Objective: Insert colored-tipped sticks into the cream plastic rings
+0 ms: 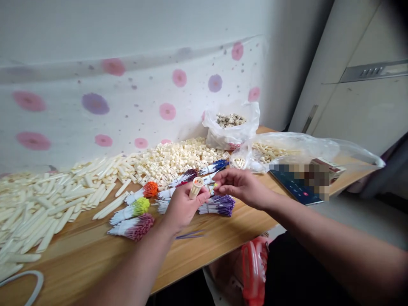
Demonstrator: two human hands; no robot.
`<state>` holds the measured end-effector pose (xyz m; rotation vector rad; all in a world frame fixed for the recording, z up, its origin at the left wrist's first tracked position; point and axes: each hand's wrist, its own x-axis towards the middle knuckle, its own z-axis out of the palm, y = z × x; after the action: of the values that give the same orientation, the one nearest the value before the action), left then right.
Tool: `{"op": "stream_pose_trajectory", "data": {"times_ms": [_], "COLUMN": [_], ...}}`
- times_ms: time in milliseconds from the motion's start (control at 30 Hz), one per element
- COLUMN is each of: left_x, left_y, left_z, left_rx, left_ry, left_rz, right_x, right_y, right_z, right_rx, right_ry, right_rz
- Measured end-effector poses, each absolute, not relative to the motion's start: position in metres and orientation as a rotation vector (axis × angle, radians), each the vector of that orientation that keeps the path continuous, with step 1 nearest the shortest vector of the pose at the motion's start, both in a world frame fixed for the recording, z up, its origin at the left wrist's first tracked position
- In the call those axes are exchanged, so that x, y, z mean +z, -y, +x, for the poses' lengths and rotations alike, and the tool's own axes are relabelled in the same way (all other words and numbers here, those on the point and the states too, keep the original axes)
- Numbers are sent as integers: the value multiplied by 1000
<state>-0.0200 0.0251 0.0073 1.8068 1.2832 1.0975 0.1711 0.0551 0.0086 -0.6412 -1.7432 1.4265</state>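
Observation:
My left hand (183, 208) is closed around a cream slotted plastic tube (196, 187), its open end up and a bit of orange inside. Just to the right, my right hand (239, 186) pinches a thin white stick with a yellow tip (216, 185), close to the tube but apart from its rim. Around my hands lie bundles of white sticks with coloured tips: an orange bundle (149, 189), a yellow-green bundle (138, 207), a dark pink bundle (137, 226), a purple bundle (221, 205) and a blue bundle (218, 166).
Loose cream slotted pieces (172, 163) are heaped against the wall; long cream tubes (63, 199) spread leftward. A white plastic bag (223, 137) holds small round parts. Clear plastic bags (287, 146) and a tablet (296, 187) lie right. Several purple sticks (190, 235) lie near the wooden table's (216, 250) edge.

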Motion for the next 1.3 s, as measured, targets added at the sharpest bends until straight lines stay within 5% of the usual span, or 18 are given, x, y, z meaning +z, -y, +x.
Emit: {"op": "stream_pose_trajectory", "data": {"times_ms": [233,533,733,1300], "left_x": [-14,-24,-25,-39], "left_y": [-24,-22,-23,-31], "left_z": [-9,-25,-31,-36], "left_rx": [1272,1396,1399,1273], "left_ry": [-1253,-1069,-863,-859], "left_rz": [1712,2067,2180,2303], "right_x": [-9,20,66,41], "right_y": [-49,-22,26,11], "right_z": [167,175,201,171], "right_rx": [1515,411,22,103], "right_ry": [1521,2063,2029,2073], "right_rz": [-671,-591,-601,-462]}}
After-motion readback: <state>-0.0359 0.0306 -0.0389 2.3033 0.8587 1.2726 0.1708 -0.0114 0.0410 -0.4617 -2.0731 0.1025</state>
